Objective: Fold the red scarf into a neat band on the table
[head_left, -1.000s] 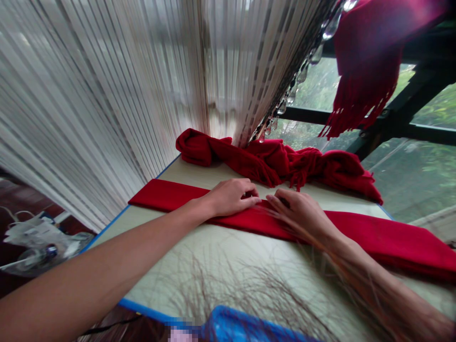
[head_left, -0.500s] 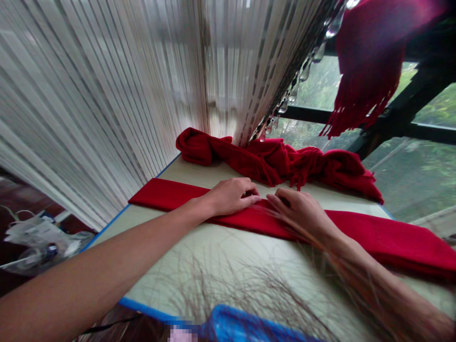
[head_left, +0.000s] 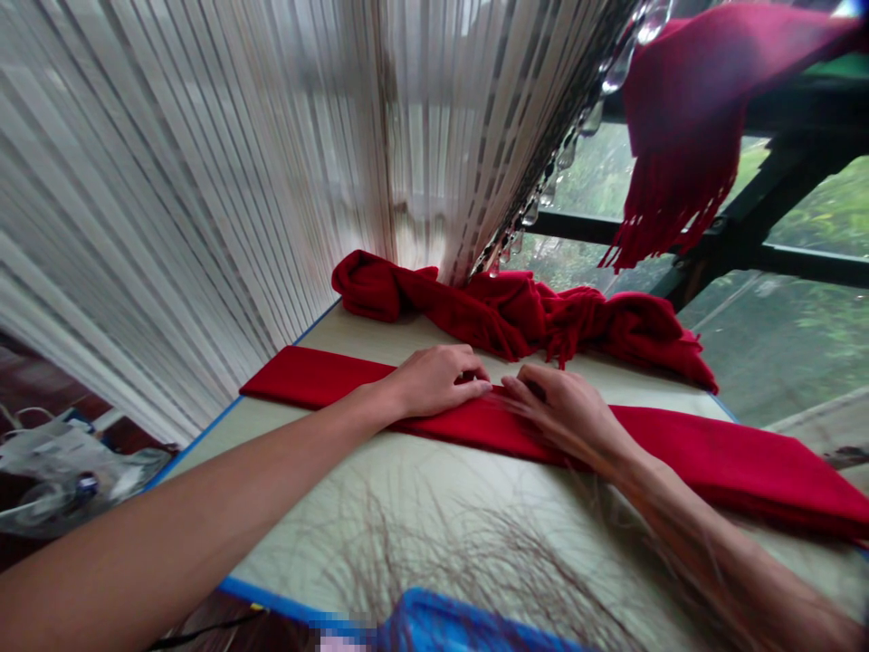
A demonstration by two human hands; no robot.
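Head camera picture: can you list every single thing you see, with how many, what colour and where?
Folded cloth: 1, red, across the table
Crumpled scarves: number unclear, red, table's far side
Hanging scarf: 1, red, upper right
Table: 1, pale with blue edges, middle
Curtain: number unclear, whitish, upper left
Beads: many, clear, curtain's right edge
Window: 1, dark frame, right
Plastic bags: number unclear, whitish, lower left
Blue object: 1, blue, bottom
Cord: 1, black, bottom left
Hair: many strands, brown, lower middle
Left hand: 1, bare, at cloth
Right hand: 1, bare, at cloth

Forearms (head_left: 224,507) angled inward, left hand (head_left: 436,380) curled, right hand (head_left: 574,407) curled nearby
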